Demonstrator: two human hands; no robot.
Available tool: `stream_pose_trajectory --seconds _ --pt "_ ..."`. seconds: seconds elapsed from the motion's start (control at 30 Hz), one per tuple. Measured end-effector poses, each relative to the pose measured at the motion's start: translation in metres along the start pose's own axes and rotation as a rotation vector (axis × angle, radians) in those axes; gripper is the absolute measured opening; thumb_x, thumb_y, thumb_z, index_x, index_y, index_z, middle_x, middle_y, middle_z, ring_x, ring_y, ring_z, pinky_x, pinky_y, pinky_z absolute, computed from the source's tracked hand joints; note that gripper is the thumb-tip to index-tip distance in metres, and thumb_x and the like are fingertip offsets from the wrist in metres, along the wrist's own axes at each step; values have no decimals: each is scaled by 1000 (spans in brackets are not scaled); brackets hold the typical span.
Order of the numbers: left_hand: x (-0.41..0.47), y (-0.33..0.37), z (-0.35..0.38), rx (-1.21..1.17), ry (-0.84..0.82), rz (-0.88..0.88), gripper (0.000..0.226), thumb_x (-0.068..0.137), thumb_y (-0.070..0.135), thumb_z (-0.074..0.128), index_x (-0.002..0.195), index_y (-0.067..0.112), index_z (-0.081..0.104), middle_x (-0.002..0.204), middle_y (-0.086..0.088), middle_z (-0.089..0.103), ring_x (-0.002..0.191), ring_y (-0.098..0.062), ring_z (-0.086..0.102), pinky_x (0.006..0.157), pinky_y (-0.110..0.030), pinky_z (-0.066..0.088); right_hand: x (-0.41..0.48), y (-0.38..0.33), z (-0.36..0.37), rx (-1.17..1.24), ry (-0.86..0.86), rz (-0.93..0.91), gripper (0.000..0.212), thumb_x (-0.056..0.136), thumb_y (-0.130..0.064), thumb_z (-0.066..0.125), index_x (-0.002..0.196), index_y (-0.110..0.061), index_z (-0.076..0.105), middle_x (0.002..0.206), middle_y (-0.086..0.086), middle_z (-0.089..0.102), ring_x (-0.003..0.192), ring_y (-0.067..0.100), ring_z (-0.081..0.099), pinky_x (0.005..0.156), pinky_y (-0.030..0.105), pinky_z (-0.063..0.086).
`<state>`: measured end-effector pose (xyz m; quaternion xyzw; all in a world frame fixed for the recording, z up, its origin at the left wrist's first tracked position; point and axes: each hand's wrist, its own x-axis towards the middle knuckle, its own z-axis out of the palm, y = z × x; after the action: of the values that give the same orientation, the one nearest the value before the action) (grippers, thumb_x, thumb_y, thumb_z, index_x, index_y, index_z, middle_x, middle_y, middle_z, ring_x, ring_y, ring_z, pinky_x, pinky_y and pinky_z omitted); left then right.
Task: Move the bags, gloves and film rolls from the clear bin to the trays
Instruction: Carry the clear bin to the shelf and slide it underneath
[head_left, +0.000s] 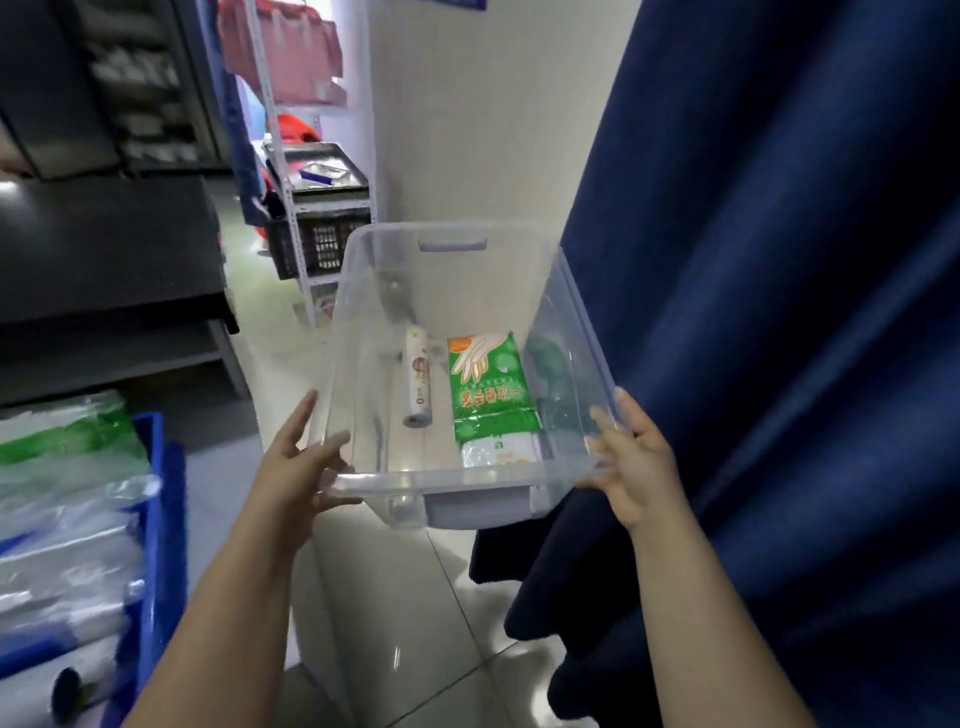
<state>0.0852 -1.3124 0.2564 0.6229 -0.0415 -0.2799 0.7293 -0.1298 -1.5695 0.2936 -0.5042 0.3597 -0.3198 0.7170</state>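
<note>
I hold a clear plastic bin in the air by its near corners. My left hand grips the near left corner and my right hand grips the near right corner. On the bin's floor lie a white film roll and, to its right, a green pack of disposable gloves. A blue tray at the lower left holds several clear and green plastic packs.
A dark blue curtain hangs close on the right, touching the bin's side. Dark shelving stands at the left. A metal rack with a black crate stands behind the bin. The floor is glossy tile.
</note>
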Motion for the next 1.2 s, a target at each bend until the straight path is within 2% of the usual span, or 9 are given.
stream_pose_trajectory --seconds 0.13,0.3,0.4,0.47,0.63,0.77,0.87,0.97,1.2 --pt "69 2 8 -47 88 22 64 81 8 72 123 53 55 67 -8 64 60 -24 65 58 -47 58 99 4 37 -30 -75 34 58 88 10 46 133 -26 49 87 -7 68 52 11 53 47 33 49" --pt "172 13 18 -83 182 -3 61 82 6 72 117 54 55 72 -10 61 57 -25 65 57 -53 58 212 8 100 -49 -96 81 58 89 9 46 137 -23 46 107 4 65 60 17 52 56 36 44" --pt "232 33 28 -89 224 -22 66 82 8 71 126 52 50 70 -11 59 61 -26 64 56 -51 58 275 -2 138 -66 -135 99 52 89 1 54 133 -27 50 70 -2 53 46 13 49 40 28 42" --pt "269 48 35 -71 253 -13 67 82 9 71 128 53 49 72 -11 58 67 -28 64 54 -48 58 316 -10 160 -77 -201 104 38 89 -10 61 123 -27 59 58 -1 42 49 16 43 40 28 41" --pt "355 74 49 -54 305 25 67 85 12 69 132 52 44 54 0 57 57 -16 61 49 -40 56 412 -14 210 -52 -340 72 18 90 -12 59 107 -15 65 74 12 50 58 23 45 46 32 43" --pt "432 92 63 -63 375 70 66 86 10 66 133 50 43 56 0 61 56 -18 61 48 -38 56 508 -6 254 -56 -323 132 58 72 10 41 116 -20 63 90 12 65 67 30 54 62 49 46" --pt "501 110 69 -76 445 79 68 86 4 61 135 48 43 63 -8 60 62 -24 60 49 -39 56 586 -4 300 -111 -418 129 61 68 13 35 110 -19 65 89 16 50 71 35 40 58 40 39" --pt "567 134 68 -95 520 77 73 83 -3 58 134 48 45 61 -2 64 54 -17 63 47 -38 56 661 -7 357 -128 -486 158 62 70 15 33 115 -17 62 92 14 46 77 35 34 59 38 34" --pt "689 183 25 -177 663 84 68 83 9 69 133 48 46 53 0 58 58 -21 58 50 -38 55 780 2 508 -121 -652 162 41 89 3 48 127 -13 53 80 12 41 67 26 35 48 31 44"
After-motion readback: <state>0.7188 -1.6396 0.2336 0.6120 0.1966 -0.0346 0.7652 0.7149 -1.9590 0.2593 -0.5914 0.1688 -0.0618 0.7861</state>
